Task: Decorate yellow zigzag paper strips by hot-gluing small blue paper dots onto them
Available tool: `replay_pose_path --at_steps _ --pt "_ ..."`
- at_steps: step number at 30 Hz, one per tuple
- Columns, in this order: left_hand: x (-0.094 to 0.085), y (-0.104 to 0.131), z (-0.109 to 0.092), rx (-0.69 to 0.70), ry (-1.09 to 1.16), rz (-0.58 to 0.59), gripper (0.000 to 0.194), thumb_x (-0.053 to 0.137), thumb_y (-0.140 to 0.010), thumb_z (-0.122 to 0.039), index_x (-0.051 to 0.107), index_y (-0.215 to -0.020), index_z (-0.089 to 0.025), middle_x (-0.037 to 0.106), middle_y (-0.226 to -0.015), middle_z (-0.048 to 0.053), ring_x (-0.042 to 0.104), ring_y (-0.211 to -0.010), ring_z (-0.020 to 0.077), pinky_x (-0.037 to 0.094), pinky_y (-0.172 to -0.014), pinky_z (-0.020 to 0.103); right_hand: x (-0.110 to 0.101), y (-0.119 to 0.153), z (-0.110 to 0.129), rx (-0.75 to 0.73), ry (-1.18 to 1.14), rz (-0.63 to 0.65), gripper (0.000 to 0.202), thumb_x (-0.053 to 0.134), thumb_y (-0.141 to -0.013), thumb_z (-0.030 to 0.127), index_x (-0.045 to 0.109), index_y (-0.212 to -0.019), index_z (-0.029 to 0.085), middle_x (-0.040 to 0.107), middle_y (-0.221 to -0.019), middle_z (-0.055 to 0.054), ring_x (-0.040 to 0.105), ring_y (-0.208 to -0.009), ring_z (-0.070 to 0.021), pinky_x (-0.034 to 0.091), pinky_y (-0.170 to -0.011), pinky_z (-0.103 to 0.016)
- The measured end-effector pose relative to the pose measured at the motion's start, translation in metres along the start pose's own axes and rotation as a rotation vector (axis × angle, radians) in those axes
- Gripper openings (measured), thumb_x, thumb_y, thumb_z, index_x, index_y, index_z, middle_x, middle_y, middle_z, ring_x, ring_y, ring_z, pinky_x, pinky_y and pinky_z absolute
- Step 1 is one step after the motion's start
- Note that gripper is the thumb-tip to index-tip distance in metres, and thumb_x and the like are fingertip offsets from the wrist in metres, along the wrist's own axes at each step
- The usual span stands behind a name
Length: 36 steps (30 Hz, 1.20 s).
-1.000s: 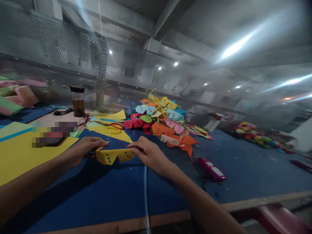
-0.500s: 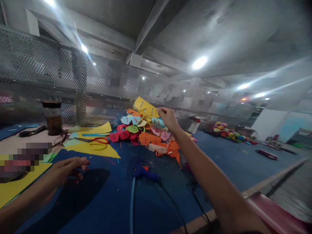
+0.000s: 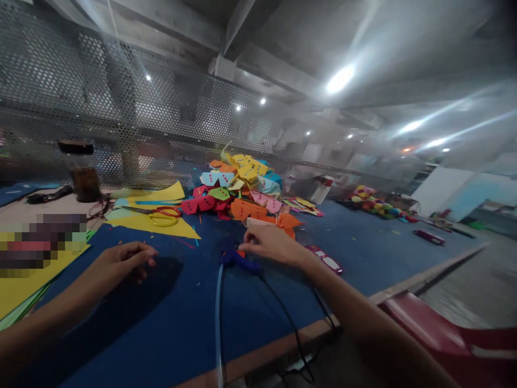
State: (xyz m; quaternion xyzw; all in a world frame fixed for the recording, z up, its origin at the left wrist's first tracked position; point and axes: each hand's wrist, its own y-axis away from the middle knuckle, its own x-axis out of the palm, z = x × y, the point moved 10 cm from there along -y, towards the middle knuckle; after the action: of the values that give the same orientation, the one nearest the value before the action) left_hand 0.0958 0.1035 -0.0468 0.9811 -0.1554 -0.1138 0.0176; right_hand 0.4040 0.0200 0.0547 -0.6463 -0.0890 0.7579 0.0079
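My right hand hovers low beside the blue hot glue gun, its bent fingertips close to the orange trigger. Nothing shows between those fingers; whether they touch the gun I cannot tell. A long pale glue stick runs out of the gun towards me. Behind the hand lies a heap of folded, dotted paper pieces, orange, red, pink and light blue, topped by a yellow paper piece. My left hand, empty with loosely curled, parted fingers, is held over the blue table.
Scissors with red and yellow handles lie on yellow paper. A dark-lidded jar stands at back left. The gun's black cord hangs over the table edge. A purple phone-like item lies right; a red chair stands below.
My right hand has let go of the yellow paper piece on top of the heap and come down towards the glue gun. My left hand has barely moved; the view has tilted down.
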Motion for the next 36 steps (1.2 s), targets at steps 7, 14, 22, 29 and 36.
replay_pose_path --at_steps 7,14,22,29,36 --pt "0.000 0.005 -0.017 0.138 -0.171 -0.002 0.049 0.074 -0.065 -0.068 0.076 -0.078 -0.021 0.074 -0.077 0.007 0.068 -0.065 0.0248 0.056 -0.059 0.034 0.045 0.037 0.005 -0.033 0.100 0.052 0.030 0.079 -0.090 0.044 0.072 -0.103 0.018 0.076 -0.101 -0.009 0.072 -0.092 -0.0259 0.048 -0.075 -0.030" --pt "-0.011 0.010 -0.033 0.273 -0.394 -0.073 0.035 0.072 -0.070 -0.059 0.078 -0.081 -0.026 0.080 -0.083 0.007 0.071 -0.080 0.0323 0.053 -0.075 0.038 0.026 0.049 -0.044 0.030 0.111 -0.009 0.027 0.066 -0.098 0.038 0.070 -0.117 0.019 0.073 -0.122 -0.013 0.069 -0.113 -0.0300 0.050 -0.095 -0.040" --pt "-0.020 0.012 -0.033 0.413 -0.539 -0.055 0.018 0.072 -0.076 -0.045 0.080 -0.081 -0.030 0.080 -0.093 0.008 0.070 -0.095 0.0375 0.050 -0.091 0.044 0.024 0.061 -0.085 0.051 0.133 0.042 0.030 0.066 -0.095 0.033 0.073 -0.123 0.024 0.075 -0.125 -0.011 0.071 -0.115 -0.0300 0.054 -0.098 -0.041" --pt "-0.031 0.014 -0.021 0.471 -0.695 -0.022 0.019 0.064 -0.083 -0.041 0.080 -0.086 -0.030 0.081 -0.098 0.008 0.069 -0.107 0.0373 0.048 -0.100 0.046 -0.006 0.024 -0.002 -0.166 0.169 -0.002 0.032 0.055 -0.101 0.025 0.071 -0.128 0.019 0.070 -0.131 -0.017 0.067 -0.119 -0.0329 0.051 -0.102 -0.048" --pt "-0.026 0.022 -0.013 0.580 -0.787 0.016 0.028 0.052 -0.096 -0.041 0.077 -0.098 -0.027 0.081 -0.107 0.007 0.071 -0.103 0.0294 0.053 -0.094 0.042 0.065 -0.062 0.107 -0.437 0.155 0.135 0.035 0.063 -0.102 0.027 0.066 -0.135 0.014 0.067 -0.138 -0.015 0.062 -0.125 -0.0284 0.047 -0.108 -0.044"
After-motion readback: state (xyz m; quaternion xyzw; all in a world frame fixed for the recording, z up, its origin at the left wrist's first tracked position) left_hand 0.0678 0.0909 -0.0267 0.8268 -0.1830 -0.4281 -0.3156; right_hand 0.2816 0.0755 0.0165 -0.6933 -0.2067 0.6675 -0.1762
